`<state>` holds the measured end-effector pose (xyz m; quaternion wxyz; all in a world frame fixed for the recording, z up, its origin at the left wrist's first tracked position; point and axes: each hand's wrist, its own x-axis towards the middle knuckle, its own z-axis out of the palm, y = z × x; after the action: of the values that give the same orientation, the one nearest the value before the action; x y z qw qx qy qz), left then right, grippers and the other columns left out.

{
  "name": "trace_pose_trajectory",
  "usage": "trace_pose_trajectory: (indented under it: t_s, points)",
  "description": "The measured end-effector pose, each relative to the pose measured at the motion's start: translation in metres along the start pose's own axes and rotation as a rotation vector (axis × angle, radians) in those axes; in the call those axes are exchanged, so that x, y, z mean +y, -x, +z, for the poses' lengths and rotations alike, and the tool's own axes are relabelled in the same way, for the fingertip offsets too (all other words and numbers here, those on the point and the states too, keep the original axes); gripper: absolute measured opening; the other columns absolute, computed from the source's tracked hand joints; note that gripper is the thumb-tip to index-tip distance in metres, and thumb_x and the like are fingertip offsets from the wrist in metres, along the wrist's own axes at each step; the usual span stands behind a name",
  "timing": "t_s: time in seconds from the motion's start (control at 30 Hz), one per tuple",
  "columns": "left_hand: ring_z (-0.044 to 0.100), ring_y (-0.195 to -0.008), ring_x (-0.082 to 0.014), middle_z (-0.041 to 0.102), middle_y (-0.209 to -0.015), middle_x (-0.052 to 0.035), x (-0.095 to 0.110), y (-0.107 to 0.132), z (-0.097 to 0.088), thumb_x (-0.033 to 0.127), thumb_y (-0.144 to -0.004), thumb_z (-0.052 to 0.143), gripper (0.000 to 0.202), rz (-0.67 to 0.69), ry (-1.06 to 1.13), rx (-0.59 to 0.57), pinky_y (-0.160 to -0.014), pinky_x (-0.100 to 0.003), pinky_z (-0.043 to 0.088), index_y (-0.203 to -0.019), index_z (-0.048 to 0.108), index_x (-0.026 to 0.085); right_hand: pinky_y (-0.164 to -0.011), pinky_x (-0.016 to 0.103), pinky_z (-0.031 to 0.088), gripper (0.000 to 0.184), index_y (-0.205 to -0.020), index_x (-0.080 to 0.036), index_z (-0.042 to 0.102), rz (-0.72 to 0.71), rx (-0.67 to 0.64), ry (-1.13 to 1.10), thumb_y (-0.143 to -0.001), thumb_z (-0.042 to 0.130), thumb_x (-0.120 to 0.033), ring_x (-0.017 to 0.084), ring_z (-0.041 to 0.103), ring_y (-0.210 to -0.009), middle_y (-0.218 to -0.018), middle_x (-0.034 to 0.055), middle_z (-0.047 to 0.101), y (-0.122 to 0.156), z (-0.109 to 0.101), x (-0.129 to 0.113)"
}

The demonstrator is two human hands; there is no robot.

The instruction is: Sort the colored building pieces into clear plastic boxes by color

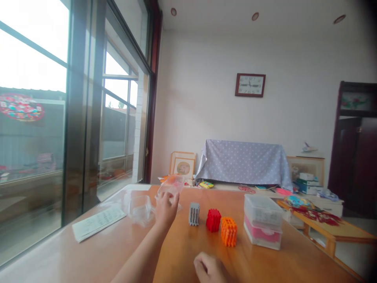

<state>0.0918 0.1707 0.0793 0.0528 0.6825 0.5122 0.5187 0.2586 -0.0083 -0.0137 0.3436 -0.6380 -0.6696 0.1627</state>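
My left hand (pixel 167 205) reaches over the far left part of the table, its fingers closed on a clear plastic box (pixel 173 184) that is tilted up. Left of this hand stands another clear plastic box (pixel 139 209), open and blurred. My right hand (pixel 210 268) rests low at the table's near side with its fingers curled in and nothing visible in them. Beyond it stand a grey block of stacked ridged pieces (pixel 194 214), a red one (pixel 213 220) and an orange one (pixel 229 232), in a slanting row.
Two stacked translucent boxes (pixel 262 222), the lower with something pink inside, stand on the right of the wooden table (pixel 182 255). A folded printed paper (pixel 98 223) lies at the left. Tall windows (pixel 120 118) line the left side; a cloth-covered object (pixel 244 163) stands behind.
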Motion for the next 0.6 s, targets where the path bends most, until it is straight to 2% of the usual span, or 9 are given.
trace_pose_trajectory:
  t_s: [0.13, 0.23, 0.4, 0.6]
  points:
    - [0.058, -0.081, -0.0179, 0.058, -0.089, -0.0043, 0.017, 0.034, -0.029, 0.050, -0.098, 0.035, 0.044, -0.011, 0.053, 0.073, -0.075, -0.030, 0.043, -0.070, 0.054, 0.021, -0.060, 0.022, 0.035, 0.032, -0.074, -0.019, 0.062, -0.082, 0.071, -0.041, -0.093, 0.044, -0.037, 0.014, 0.055, -0.065, -0.067, -0.0009, 0.062, 0.004, 0.004, 0.004]
    - [0.058, -0.082, -0.0180, 0.060, -0.087, -0.0045, 0.021, 0.059, -0.043, 0.046, -0.100, 0.029, 0.047, -0.059, 0.044, 0.054, -0.072, -0.028, 0.041, -0.072, 0.056, 0.020, -0.060, 0.022, 0.035, 0.034, -0.074, -0.019, 0.061, -0.075, 0.095, -0.083, -0.094, 0.042, -0.040, 0.014, 0.052, -0.063, -0.065, -0.0018, 0.059, 0.008, 0.003, 0.004]
    - [0.058, -0.080, -0.0176, 0.062, -0.087, -0.0048, 0.008, 0.088, -0.051, 0.048, -0.101, 0.026, 0.051, -0.145, -0.021, 0.017, -0.065, -0.027, 0.035, -0.075, 0.058, 0.020, -0.061, 0.023, 0.036, 0.034, -0.074, -0.020, 0.061, -0.078, 0.094, -0.136, -0.092, 0.043, -0.042, 0.014, 0.051, -0.063, -0.066, -0.0015, 0.059, 0.009, 0.002, 0.005]
    - [0.057, -0.071, -0.0161, 0.063, -0.082, -0.0043, -0.010, 0.096, -0.054, 0.057, -0.099, 0.025, 0.060, -0.225, -0.102, -0.044, -0.059, -0.027, 0.027, -0.063, 0.055, 0.019, -0.062, 0.024, 0.037, 0.033, -0.074, -0.020, 0.061, -0.069, 0.114, -0.185, -0.091, 0.044, -0.043, 0.014, 0.048, -0.063, -0.065, -0.0026, 0.056, 0.009, 0.001, 0.008]
